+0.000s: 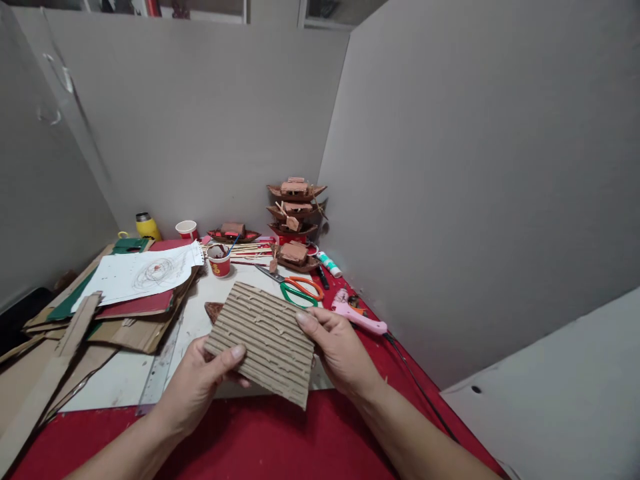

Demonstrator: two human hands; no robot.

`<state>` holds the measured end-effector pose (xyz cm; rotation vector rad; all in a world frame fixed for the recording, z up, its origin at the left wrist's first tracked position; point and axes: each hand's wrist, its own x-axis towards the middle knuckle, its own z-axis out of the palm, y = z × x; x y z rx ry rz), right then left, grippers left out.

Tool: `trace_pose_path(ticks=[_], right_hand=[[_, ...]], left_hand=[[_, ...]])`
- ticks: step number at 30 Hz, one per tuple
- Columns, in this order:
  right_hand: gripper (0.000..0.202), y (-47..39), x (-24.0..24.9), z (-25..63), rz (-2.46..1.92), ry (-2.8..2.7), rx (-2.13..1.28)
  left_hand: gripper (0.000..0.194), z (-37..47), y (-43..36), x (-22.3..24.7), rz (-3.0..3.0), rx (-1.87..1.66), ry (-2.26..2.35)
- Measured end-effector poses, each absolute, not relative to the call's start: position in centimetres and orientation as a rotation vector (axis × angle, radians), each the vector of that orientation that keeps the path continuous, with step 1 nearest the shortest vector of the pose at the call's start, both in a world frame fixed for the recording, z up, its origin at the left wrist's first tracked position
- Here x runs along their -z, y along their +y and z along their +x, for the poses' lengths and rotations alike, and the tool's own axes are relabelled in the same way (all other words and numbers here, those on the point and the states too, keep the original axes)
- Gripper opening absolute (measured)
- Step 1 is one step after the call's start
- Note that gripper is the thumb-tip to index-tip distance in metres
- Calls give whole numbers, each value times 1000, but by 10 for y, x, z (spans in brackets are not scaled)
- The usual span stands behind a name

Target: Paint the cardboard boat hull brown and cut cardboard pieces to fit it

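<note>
Gripping corrugated cardboard (267, 337) between left hand (200, 377) and right hand (343, 347)
Apparently inspecting it; calls next for light, even thumbs

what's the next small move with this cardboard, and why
I'd probably free the right hand and reach for the scissors: the left hand also grips the cardboard, and the scissors lie just beyond it.
</note>
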<state>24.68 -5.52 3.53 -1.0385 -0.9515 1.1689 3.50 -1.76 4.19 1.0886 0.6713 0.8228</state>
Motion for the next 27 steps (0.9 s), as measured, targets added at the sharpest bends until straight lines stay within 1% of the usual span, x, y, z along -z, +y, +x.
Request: trace_pose_path(ticks=[3, 5, 12, 15, 18, 20, 22, 23, 25, 27], right_hand=[[41, -57, -37, 247, -1041, -1017, -1284], [40, -59, -39, 247, -1035, -1072, -1370], [40, -63, -39, 249, -957, -1120, -1547], [39, -62, -36, 248, -936, -1105, -1573], [38, -62, -35, 246, -918, -1122, -1587], [39, -62, -36, 245, -896, -1157, -1578], [40, -62, -36, 246, -926, -1201, -1463], [39, -62, -35, 246, -973, -1231, -1328], [37, -61, -32, 249, -1064, -1359, -883], [49, -60, -29, 251, -1067, -1588, -360]], left_hand=[[14, 35, -11, -42, 950, -929, 688], [16, 34, -8, -41, 890, -942, 691], [24, 33, -10, -40, 961, -784, 635], [29, 33, -15, -40, 1009, -752, 636], [38, 33, -21, -41, 1069, -702, 588], [39, 33, -22, -42, 1068, -700, 567], [36, 33, -22, -42, 1028, -699, 569], [34, 33, -21, -42, 998, -691, 571], [31, 32, -19, -43, 940, -656, 557], [30, 32, -18, -43, 907, -603, 530]])
